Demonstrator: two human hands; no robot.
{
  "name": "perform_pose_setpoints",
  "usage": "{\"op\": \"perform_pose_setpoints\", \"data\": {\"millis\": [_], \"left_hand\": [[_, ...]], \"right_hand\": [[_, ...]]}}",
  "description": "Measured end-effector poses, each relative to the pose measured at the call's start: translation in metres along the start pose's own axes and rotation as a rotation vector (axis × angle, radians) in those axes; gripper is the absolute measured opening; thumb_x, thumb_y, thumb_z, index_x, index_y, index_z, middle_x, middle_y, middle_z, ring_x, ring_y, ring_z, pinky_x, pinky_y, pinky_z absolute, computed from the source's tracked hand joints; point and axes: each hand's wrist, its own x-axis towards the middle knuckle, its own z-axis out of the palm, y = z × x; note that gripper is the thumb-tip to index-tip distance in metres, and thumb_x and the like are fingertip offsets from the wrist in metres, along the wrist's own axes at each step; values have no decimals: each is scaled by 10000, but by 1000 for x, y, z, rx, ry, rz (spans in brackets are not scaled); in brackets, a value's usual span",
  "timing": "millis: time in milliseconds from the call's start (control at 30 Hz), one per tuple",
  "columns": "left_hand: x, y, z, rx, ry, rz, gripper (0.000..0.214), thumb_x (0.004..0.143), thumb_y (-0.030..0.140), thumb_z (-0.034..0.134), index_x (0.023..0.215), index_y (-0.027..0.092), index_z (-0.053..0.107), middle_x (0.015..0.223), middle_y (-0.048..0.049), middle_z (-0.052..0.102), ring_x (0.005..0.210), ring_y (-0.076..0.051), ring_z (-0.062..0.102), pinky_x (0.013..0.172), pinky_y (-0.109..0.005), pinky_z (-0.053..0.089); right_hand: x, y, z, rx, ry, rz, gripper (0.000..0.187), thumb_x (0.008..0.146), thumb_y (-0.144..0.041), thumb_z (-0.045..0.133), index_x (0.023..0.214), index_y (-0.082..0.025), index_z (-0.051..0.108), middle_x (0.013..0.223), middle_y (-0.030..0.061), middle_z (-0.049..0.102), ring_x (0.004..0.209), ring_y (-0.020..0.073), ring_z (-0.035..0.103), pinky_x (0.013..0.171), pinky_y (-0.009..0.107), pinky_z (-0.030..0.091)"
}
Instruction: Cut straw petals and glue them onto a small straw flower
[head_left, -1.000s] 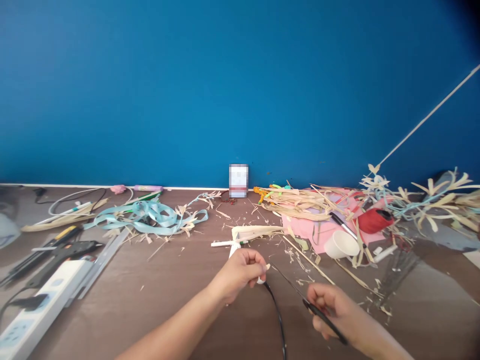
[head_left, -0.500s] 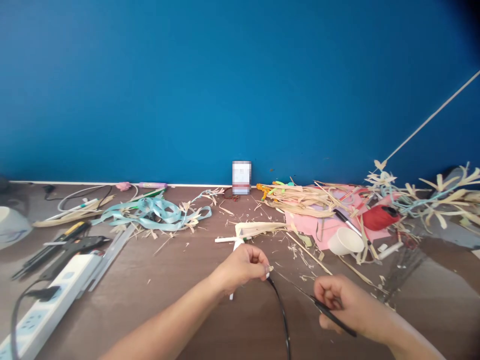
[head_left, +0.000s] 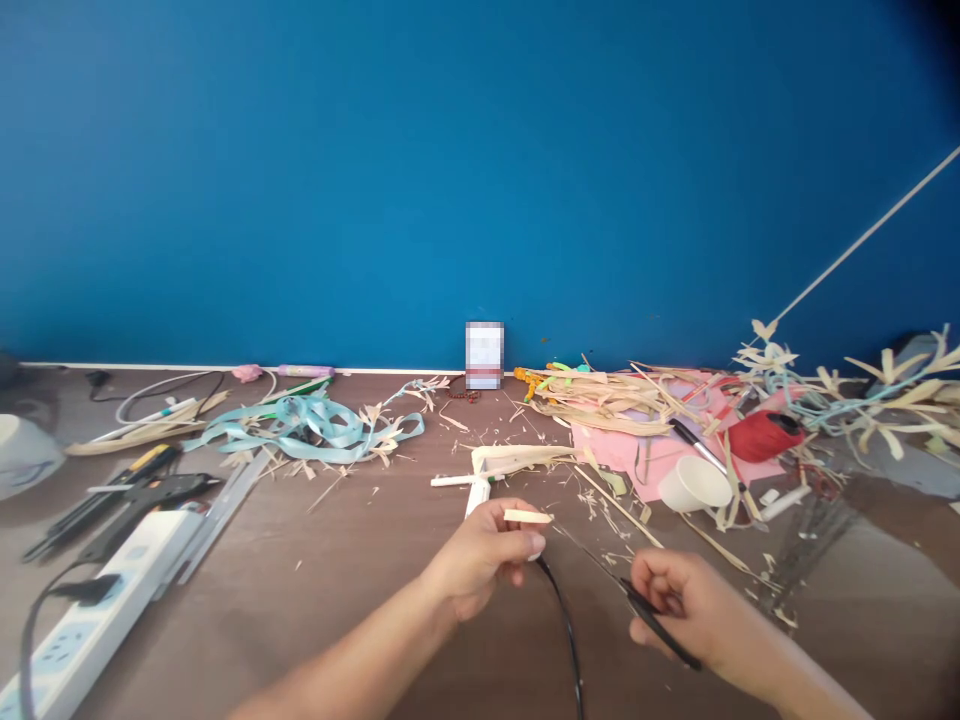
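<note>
My left hand point(head_left: 491, 555) is closed on a short pale straw strip point(head_left: 527, 517), pinched near the thumb and fingertips. My right hand point(head_left: 679, 610) grips black-handled scissors point(head_left: 649, 610), seen nearly edge-on. Their thin metal tips reach toward the strip's right end; whether they touch it I cannot tell. A black cable point(head_left: 568, 625) runs down from beneath my left hand. Just beyond that hand lie a white piece point(head_left: 478, 492), a thin white stick point(head_left: 454, 482) and a flat bundle of pale straw point(head_left: 525, 458).
To the left are a power strip point(head_left: 97, 600), a glue gun point(head_left: 139, 505) and blue ribbon point(head_left: 307, 425). On the right lie straw strips point(head_left: 615, 400), pink paper point(head_left: 615, 455), a paper cup point(head_left: 694, 485) and a red thread spool point(head_left: 763, 436). A blue wall point(head_left: 480, 180) stands behind.
My left hand has turned, and the straw strip now shows lying across its fingers. The scissors in my right hand have shifted slightly left.
</note>
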Motion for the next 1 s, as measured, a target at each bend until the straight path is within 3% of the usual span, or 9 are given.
{"op": "perform_pose_setpoints", "data": {"millis": [267, 833, 1000], "left_hand": [[-1, -14, 13, -237, 138, 66, 239, 600, 291, 710, 693, 102, 597, 690, -35, 593, 545, -69, 511, 429, -158, 424], [6, -16, 13, -214, 184, 42, 195, 626, 270, 681, 648, 106, 577, 671, -51, 626, 551, -94, 573, 434, -161, 427], [8, -18, 11, -190, 182, 34, 203, 618, 279, 686, 657, 105, 589, 674, -51, 634, 558, -97, 577, 452, -172, 431]], "right_hand": [[1, 2, 12, 24, 103, -22, 243, 564, -167, 628, 547, -190, 386, 428, -106, 324, 433, 58, 307, 433, 183, 238], [1, 12, 15, 73, 88, -6, 235, 557, -169, 615, 544, -197, 382, 419, -101, 332, 418, 61, 321, 416, 188, 230], [1, 13, 17, 102, 74, 57, 281, 549, -221, 639, 535, -205, 358, 407, -104, 329, 387, 61, 347, 399, 187, 235]]}}
